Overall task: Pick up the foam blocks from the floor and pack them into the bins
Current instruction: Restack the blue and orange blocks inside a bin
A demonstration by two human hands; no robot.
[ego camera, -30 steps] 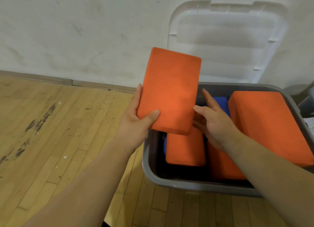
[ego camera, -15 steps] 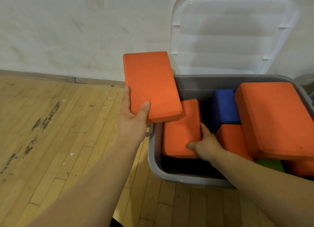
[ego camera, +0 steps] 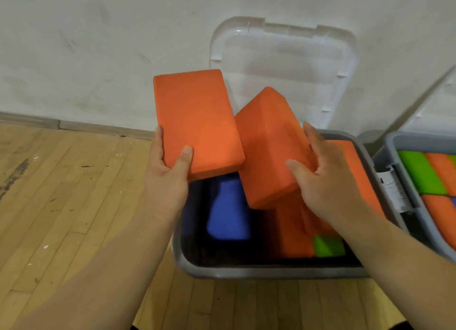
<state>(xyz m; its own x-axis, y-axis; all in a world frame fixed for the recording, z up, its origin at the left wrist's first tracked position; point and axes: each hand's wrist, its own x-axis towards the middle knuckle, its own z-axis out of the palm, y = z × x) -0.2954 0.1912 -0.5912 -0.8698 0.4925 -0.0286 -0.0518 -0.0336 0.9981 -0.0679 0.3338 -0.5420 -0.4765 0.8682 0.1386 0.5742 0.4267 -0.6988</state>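
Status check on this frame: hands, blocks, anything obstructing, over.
Left hand grips flat orange foam block above grey plastic bin left edge. Right hand holds tilted orange foam block over it. Blue foam block lies beneath.

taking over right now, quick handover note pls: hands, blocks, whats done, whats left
Left hand holds a flat orange block above the grey bin's left edge.
Right hand grips a tilted orange block over the bin.
Done: blue block, green block and packed orange blocks are inside. The second bin at right holds other blocks.
Left: set both held blocks in. No loose blocks show on the floor.
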